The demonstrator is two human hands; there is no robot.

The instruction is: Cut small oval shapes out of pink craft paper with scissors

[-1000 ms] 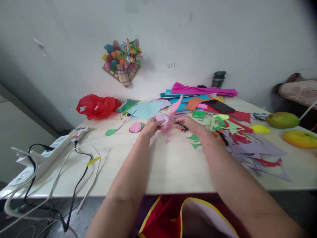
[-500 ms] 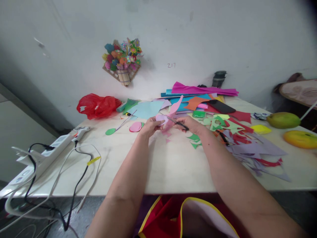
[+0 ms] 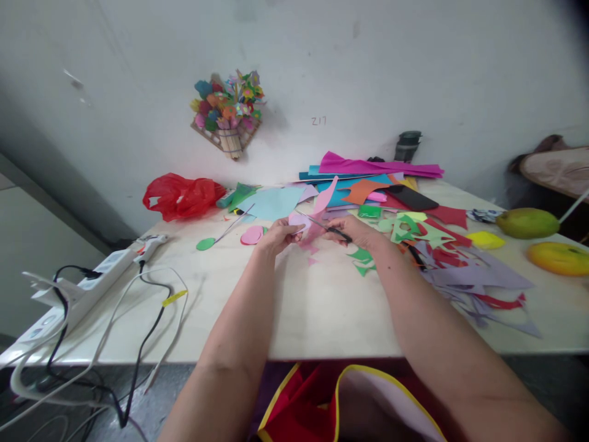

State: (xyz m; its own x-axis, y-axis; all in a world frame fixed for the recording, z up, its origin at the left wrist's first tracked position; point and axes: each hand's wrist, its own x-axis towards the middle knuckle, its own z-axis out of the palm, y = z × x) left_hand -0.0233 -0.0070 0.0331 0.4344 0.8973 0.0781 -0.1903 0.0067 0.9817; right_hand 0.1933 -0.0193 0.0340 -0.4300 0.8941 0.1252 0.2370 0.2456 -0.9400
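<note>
My left hand (image 3: 281,235) pinches a pale lilac piece (image 3: 298,221) of craft sheet, together with a pink sheet (image 3: 324,199) whose strip sticks up behind it. My right hand (image 3: 352,231) is closed around the dark handles of a pair of scissors (image 3: 338,234). The blades reach left across the pink and lilac pieces; how far apart they are is hard to make out. Small pink scraps (image 3: 313,255) lie below the hands, and green scraps (image 3: 362,261) lie beside my right wrist. Left of my left hand are pink rounds (image 3: 253,234) stacked over something green.
A power strip (image 3: 87,288) with cables lines the table's left edge. A red plastic bag (image 3: 181,196) and coloured sheets (image 3: 381,164) are at the back. Cut scraps (image 3: 478,276), a yellow piece (image 3: 485,240) and two mangoes (image 3: 527,223) lie right. A green disc (image 3: 205,244) with a stick lies left.
Almost nothing differs. The pink strip's upper end has shifted slightly left, while both hands keep nearly the same place and hold.
</note>
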